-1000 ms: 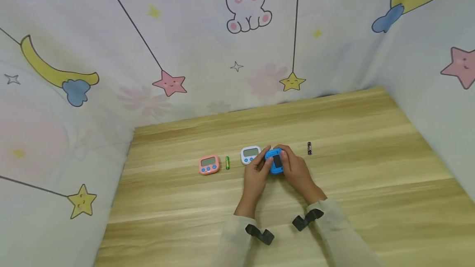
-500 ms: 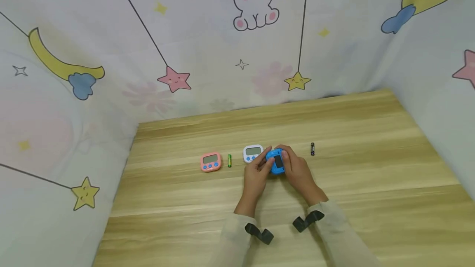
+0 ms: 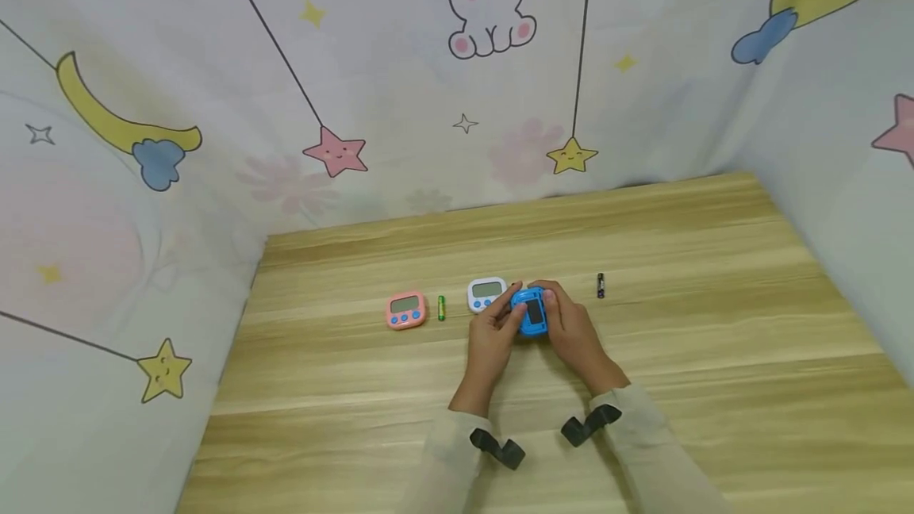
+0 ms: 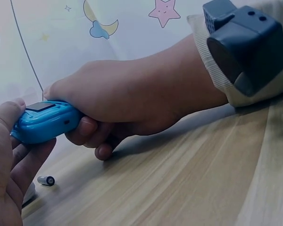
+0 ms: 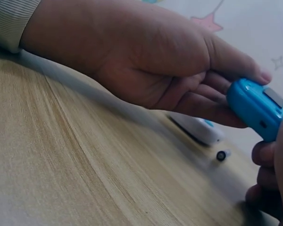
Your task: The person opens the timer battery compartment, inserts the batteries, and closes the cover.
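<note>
Both hands grip a blue digital timer (image 3: 531,311) by its sides, raised over the table with its back face up. A dark rectangular patch lies across that back. The left hand (image 3: 493,337) has its thumb on the near left part and fingers beneath, as the left wrist view shows. From the other side, the right hand (image 3: 574,330) holds the timer with its thumb along the top and fingers curled under. A white timer (image 3: 486,291), screen up, lies just behind the left hand's fingers. Near it a small battery (image 4: 46,180) lies on the table, mostly hidden in the head view.
Left of the white timer, a green battery (image 3: 441,308) lies beside a pink timer (image 3: 405,310). A black battery (image 3: 601,285) is to the right of the hands. The wooden table (image 3: 321,411) meets a printed cloth wall (image 3: 400,86) at the back and sides.
The head view has shifted slightly. Both hands keep their grip on the blue timer with barely any movement.
</note>
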A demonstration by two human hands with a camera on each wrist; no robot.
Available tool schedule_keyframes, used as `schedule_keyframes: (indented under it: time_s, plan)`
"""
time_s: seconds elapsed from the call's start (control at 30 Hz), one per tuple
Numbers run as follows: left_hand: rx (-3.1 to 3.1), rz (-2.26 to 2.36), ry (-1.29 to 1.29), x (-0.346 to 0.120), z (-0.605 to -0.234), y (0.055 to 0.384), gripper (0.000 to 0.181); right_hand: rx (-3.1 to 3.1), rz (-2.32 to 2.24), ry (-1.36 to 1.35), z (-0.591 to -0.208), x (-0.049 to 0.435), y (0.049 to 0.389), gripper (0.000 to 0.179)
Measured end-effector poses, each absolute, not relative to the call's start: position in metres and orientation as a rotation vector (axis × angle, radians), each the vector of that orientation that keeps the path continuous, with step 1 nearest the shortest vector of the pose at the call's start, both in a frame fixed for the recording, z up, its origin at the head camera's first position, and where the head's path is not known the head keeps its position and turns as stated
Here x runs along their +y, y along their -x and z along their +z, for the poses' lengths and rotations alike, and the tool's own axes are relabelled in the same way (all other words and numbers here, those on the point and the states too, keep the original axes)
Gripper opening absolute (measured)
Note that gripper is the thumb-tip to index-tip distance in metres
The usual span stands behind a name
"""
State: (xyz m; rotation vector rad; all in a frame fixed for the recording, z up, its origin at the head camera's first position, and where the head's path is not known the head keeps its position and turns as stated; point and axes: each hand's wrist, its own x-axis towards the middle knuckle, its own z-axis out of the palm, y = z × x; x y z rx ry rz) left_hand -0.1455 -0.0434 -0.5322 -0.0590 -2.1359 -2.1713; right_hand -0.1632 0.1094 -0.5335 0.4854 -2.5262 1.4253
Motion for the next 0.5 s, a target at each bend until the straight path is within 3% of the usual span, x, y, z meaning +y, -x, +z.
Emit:
schedule_keyframes:
  time_s: [0.23,0.5]
  plan:
    - [-2.148,-2.166,0.060,-0.044,-0.504,0.135,0.035,-2.488,1.462,-0.464,-0.532,0.110,0.161,0.031]
    - [-2.087,-2.212,0.070,-0.045,-0.532,0.144,0.038,-2.486,1.450,-0.383,-0.532,0.112,0.159,0.022]
